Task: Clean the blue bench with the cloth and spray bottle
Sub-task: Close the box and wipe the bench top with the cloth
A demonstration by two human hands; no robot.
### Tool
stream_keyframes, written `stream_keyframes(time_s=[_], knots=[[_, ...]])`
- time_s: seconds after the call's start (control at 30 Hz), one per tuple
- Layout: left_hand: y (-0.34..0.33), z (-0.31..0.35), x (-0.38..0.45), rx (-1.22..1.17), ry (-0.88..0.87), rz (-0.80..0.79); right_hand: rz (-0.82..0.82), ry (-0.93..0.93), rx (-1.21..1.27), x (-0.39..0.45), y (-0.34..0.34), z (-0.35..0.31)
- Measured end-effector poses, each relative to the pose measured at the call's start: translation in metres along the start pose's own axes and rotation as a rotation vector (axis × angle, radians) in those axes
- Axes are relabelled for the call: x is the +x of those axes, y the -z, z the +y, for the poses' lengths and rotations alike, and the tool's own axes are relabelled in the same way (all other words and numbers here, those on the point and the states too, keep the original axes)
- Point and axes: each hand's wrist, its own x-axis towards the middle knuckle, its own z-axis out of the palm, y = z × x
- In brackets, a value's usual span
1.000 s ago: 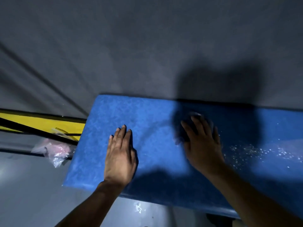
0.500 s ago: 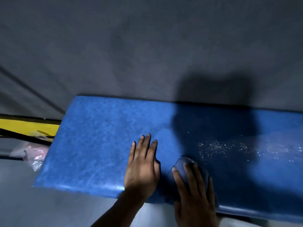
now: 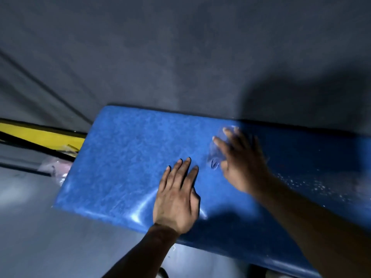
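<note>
My right hand (image 3: 244, 165) presses flat, fingers spread, on a thin blue-tinted cloth (image 3: 215, 155) near the far edge of the padded blue vinyl tabletop (image 3: 128, 157); I can't tell whether the grip clamps it. My left hand (image 3: 176, 199) rests open on the tabletop, bracing. I judge this mid-wipe; next, sweep toward the white specks (image 3: 305, 183). Motion blurs the cloth, and no spray bottle shows.

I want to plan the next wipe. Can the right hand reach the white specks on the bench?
Probably yes: the right hand presses the cloth just left of the white specks, with only bare blue bench between.
</note>
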Motion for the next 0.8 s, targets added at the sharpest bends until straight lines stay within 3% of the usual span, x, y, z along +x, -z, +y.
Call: stream_keyframes(time_s=[0.1, 0.23, 0.63, 0.8], knots=[[-0.001, -0.001, -0.001, 0.01, -0.004, 0.018, -0.076, -0.01, -0.038, 0.029, 0.002, 0.016], [-0.004, -0.003, 0.001, 0.022, -0.01, 0.012, -0.037, -0.1, 0.078, 0.02, 0.003, 0.013], [0.001, -0.003, 0.0, 0.041, 0.004, -0.012, 0.168, -0.163, 0.188, -0.157, 0.001, -0.02], [0.008, 0.005, 0.0, 0.028, 0.029, -0.04, 0.23, -0.208, 0.118, -0.213, -0.005, -0.036]])
